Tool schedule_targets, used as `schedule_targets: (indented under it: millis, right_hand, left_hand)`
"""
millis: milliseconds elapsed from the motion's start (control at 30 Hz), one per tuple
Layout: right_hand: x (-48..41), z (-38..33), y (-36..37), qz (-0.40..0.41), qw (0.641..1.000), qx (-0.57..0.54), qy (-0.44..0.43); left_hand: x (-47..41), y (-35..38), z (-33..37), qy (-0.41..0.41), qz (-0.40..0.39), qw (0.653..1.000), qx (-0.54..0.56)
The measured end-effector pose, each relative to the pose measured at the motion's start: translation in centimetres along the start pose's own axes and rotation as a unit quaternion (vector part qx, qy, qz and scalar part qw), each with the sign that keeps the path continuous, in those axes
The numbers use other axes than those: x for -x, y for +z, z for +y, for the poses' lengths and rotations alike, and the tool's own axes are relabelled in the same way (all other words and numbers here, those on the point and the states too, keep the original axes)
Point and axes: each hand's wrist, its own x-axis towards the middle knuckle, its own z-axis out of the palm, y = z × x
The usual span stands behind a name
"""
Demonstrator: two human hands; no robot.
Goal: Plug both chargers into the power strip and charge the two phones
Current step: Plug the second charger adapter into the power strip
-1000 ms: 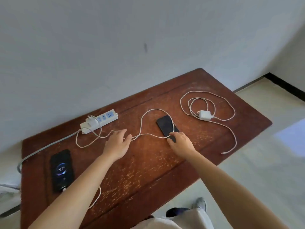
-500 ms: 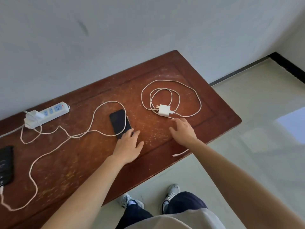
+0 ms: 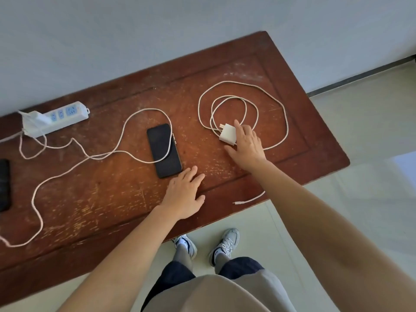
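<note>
A white power strip (image 3: 56, 119) lies at the table's back left, with one white charger (image 3: 35, 118) plugged into its left end. That charger's cable (image 3: 96, 155) snakes across the wood and over a dark phone (image 3: 163, 150) in the middle. A second dark phone (image 3: 4, 184) is cut off at the left edge. The second white charger (image 3: 227, 134) lies unplugged inside its coiled cable (image 3: 265, 95). My right hand (image 3: 246, 146) rests on this charger, fingers spread around it. My left hand (image 3: 185, 194) lies flat and open on the table, just right of the middle phone's near end.
The worn brown wooden table (image 3: 112, 199) stands against a grey wall. The loose plug end of the coiled cable (image 3: 248, 200) hangs over the front edge. Pale tiled floor and my shoes (image 3: 207, 244) lie below.
My right hand moved forward from the table's front onto the unplugged charger. My left hand slid slightly right of the middle phone. The view shifted further right.
</note>
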Motion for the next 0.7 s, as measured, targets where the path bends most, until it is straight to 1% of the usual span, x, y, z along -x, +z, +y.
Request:
schedule_targets:
  millis: [100,200,267,300,400,500,700]
  right_hand:
    - [0.8,-0.1,0.2,0.000,0.999,0.027,0.023]
    - [2.5,-0.3,0.2,-0.022,0.999,0.007,0.042]
    - [3.2,-0.7,-0.2,0.002,0.999,-0.006,0.036]
    - [3.3,-1.0,-0.6,0.020,0.999,-0.021,0.038]
    - [2.7,-3.0,-1.5,0.052,0.995,-0.080,0.043]
    - [1.6,-6.0,-2.0,0.077,0.990,-0.114,0.018]
    - [0.0,-14.5,-3.2,0.117,0.977,-0.172,-0.042]
  left_hand:
    - [-0.4,-1.3,-0.1,-0.007,-0.015,1.000,0.016]
    - [-0.3,-3.1,-0.2,-0.022,-0.029,0.997,0.070]
    - [0.2,-4.4,-0.8,-0.046,-0.001,0.992,0.121]
    - [0.7,-5.1,-1.4,-0.054,0.016,0.990,0.127]
    - [2.6,-6.7,-3.9,-0.081,0.051,0.992,0.087]
    - [4.9,-8.0,-7.1,-0.118,0.081,0.989,0.042]
    - [8.3,-10.8,-15.2,-0.191,0.086,0.977,-0.040]
